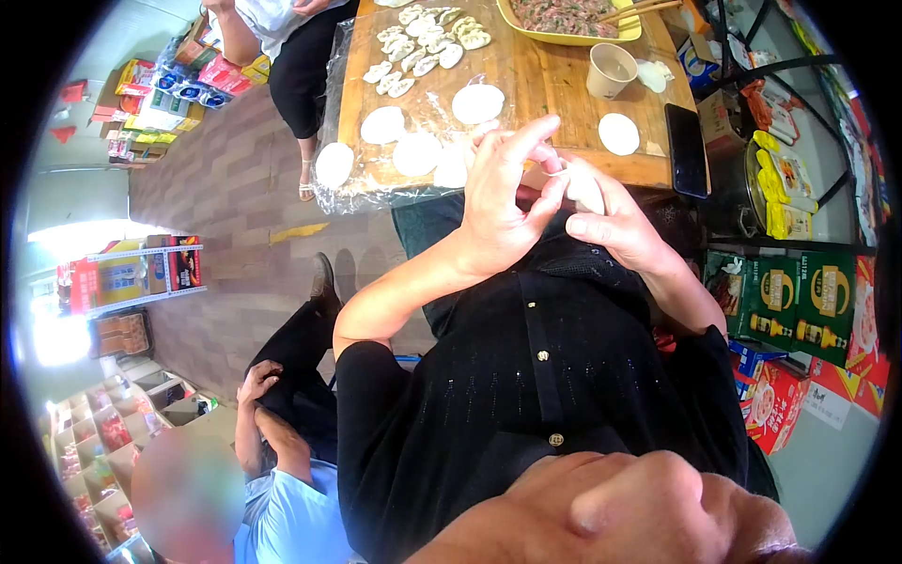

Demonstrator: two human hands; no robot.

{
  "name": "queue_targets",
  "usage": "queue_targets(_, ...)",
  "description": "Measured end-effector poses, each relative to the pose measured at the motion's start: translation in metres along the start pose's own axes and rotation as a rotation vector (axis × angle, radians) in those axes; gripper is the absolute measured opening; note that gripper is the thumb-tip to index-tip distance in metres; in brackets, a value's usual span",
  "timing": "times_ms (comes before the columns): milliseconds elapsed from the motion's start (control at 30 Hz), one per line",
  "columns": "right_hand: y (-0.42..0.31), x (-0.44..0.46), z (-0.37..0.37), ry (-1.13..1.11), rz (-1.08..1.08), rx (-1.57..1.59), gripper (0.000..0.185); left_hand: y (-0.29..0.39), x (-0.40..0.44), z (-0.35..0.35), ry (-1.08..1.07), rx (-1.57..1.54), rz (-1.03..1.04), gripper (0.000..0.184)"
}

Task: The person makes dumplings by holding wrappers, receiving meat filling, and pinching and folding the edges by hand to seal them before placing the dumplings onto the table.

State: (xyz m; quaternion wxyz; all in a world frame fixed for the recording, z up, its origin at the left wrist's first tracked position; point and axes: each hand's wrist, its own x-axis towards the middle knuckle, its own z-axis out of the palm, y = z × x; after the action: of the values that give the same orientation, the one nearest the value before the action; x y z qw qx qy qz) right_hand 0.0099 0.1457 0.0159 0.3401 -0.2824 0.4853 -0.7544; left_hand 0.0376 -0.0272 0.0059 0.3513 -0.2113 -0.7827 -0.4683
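Observation:
My right hand (615,218) is closed around a pale dumpling (586,194), with the thumb laid along it. From the left, my left hand (507,193) meets it, its thumb and a bent finger at the dough edge while another finger points up. Fingers hide much of the dumpling, so its filling does not show. On the table just beyond my hands lie several round dough wrappers (417,154), some near the left edge. A single wrapper (618,134) lies to the right.
Folded dumplings (430,39) cluster on the wooden table (554,89). Behind stand a yellow-rimmed tray of minced filling (564,36) with chopsticks (644,9) and a paper cup (611,71). A phone (687,150) lies at the right edge. Two other people are nearby; shelves of packets flank the right.

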Motion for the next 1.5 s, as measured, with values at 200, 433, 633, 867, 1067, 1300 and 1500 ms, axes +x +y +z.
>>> queue_targets(200, -0.001, -0.004, -0.006, 0.046, 0.035, -0.087, 0.061, 0.003, 0.001, 0.007, -0.038, 0.032, -0.059, 0.064)
queue_targets(433, 0.0, -0.007, -0.006, 0.189, -0.024, -0.069, 0.06, 0.008, 0.003, 0.007, -0.141, 0.046, -0.071, 0.065)
queue_targets(633, 0.002, -0.005, -0.014, 0.12, -0.022, -0.045, 0.064, 0.001, 0.013, 0.01, -0.134, 0.208, 0.017, 0.063)
queue_targets(867, 0.005, -0.008, -0.023, 0.135, 0.009, -0.215, 0.069, 0.001, 0.005, 0.009, -0.3, -0.264, -0.473, 0.06)
queue_targets(1067, 0.012, -0.004, -0.03, 0.141, 0.037, -0.308, 0.07, -0.002, 0.008, 0.004, -0.308, -0.459, -0.626, 0.061)
queue_targets(1300, 0.005, 0.01, -0.029, 0.082, 0.018, -0.437, 0.059, -0.011, 0.01, -0.001, -0.256, -0.504, -0.593, 0.056)
queue_targets(1500, 0.015, 0.017, -0.038, 0.115, 0.067, -0.705, 0.027, -0.022, 0.007, -0.006, -0.201, -0.082, -0.107, 0.056)
